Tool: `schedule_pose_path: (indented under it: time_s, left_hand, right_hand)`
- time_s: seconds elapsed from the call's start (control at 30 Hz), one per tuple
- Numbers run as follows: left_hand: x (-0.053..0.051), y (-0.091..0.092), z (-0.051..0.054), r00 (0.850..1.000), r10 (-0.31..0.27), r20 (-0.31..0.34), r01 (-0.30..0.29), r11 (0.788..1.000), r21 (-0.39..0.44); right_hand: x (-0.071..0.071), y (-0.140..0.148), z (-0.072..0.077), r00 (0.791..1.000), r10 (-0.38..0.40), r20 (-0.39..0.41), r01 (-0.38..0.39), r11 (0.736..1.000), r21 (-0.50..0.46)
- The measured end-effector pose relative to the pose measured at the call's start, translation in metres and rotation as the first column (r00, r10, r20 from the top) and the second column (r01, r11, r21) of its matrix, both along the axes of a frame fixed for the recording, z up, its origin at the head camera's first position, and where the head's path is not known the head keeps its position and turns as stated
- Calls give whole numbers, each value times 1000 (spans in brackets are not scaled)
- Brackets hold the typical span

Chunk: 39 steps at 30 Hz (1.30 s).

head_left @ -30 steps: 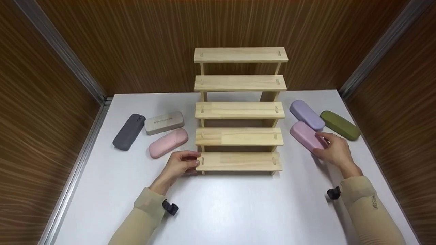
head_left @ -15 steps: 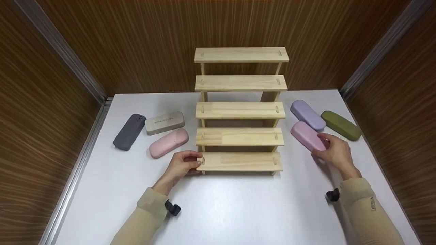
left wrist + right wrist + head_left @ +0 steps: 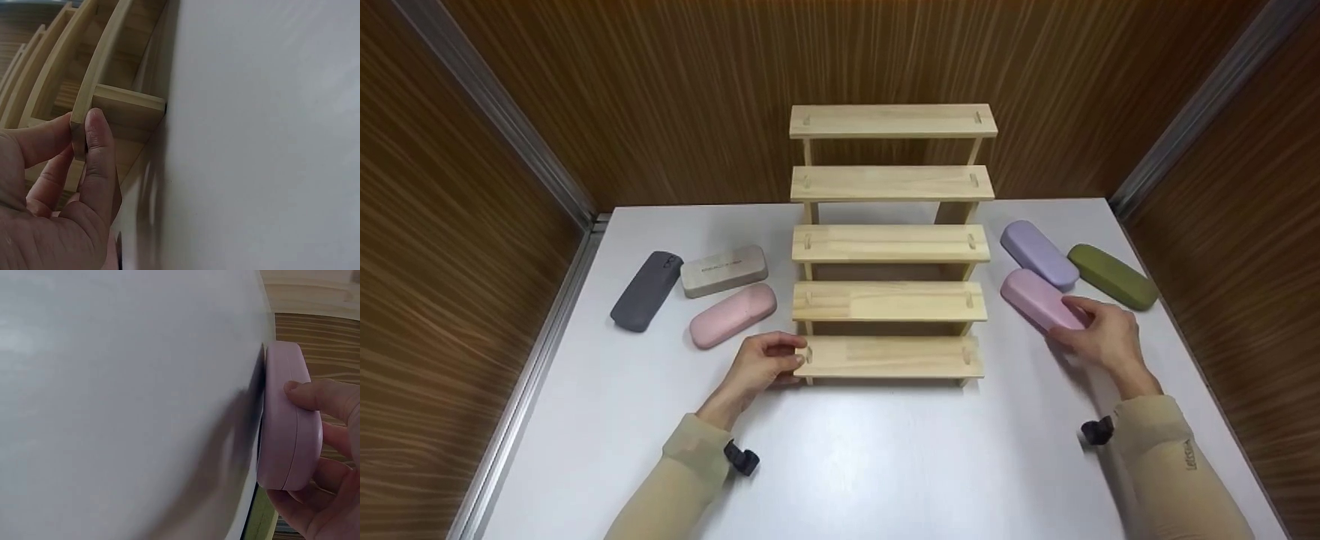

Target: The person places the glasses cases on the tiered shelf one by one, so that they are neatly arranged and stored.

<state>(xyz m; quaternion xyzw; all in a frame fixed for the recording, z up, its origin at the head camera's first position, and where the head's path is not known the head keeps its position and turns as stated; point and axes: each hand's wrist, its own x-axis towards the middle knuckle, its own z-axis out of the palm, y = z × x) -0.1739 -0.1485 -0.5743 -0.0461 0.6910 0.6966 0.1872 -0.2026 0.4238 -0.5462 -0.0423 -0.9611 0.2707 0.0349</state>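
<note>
A light wooden stepped display rack (image 3: 889,356) with several shelves stands mid-table. My left hand (image 3: 757,364) pinches the left end of its lowest shelf; in the left wrist view, thumb and fingers (image 3: 98,146) lie on either side of the board (image 3: 84,109). To the right, my right hand (image 3: 1106,337) grips the near end of a pink-mauve glasses case (image 3: 1039,296), which lies on the table. The right wrist view has the thumb on the side of this case (image 3: 287,422), with the other fingers partly hidden behind it.
A lilac case (image 3: 1039,253) and an olive green case (image 3: 1112,276) lie just beyond the right hand. Left of the rack are a dark grey case (image 3: 646,291), a beige one (image 3: 724,271) and a light pink one (image 3: 733,315). Wood-grain panels (image 3: 697,105) enclose the white table (image 3: 885,457).
</note>
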Motion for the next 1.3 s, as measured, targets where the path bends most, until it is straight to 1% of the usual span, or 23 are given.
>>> schedule_pose_path:
  time_s: [0.07, 0.27, 0.43, 0.6, 0.73, 0.87, 1.0, 1.1, 1.17, 1.23, 1.3]
  left_hand:
    - [1, 0, 1, 1000, -7, -6, 7, 1000, 1]
    - [1, 0, 2, 1000, -10, -3, 10, 1000, -4]
    - [0, 0, 2, 1000, -6, 5, 6, 1000, -2]
    - [1, 0, 4, 1000, -7, 3, 7, 1000, 7]
    - [1, 0, 4, 1000, -1, 3, 1, 1000, 13]
    - [1, 0, 3, 1000, 6, 0, -6, 1000, 10]
    - [1, 1, 2, 1000, 1, 0, -1, 1000, 10]
    - [0, 1, 1, 1000, -1, 8, 1, 1000, 1]
    - [0, 1, 1, 1000, 0, 14, 0, 1000, -3]
    - [0, 1, 2, 1000, 0, 14, 1, 1000, -7]
    - [1, 1, 3, 1000, 1, 14, -1, 1000, -3]
  right_hand:
    - [1, -1, 4, 1000, -6, 5, 6, 1000, -11]
    - [1, -3, 19, 1000, -2, -25, 1, 1000, -22]
    - [1, -7, 34, 997, 2, -73, -6, 999, -45]
    - [0, -11, 53, 995, -6, -102, -3, 997, -82]
    - [1, -16, 71, 997, -7, -81, -2, 993, -115]
    - [0, -21, 91, 997, 0, -80, -9, 993, -121]
    - [-3, -24, 112, 988, -9, -156, -5, 996, -88]
    - [-5, -26, 128, 968, -5, -250, -14, 997, -76]
    - [-6, -27, 137, 957, -5, -288, -20, 996, -85]
    - [-7, -28, 147, 951, -1, -309, -29, 995, -93]
    - [-8, -30, 157, 952, -2, -306, -33, 994, -108]
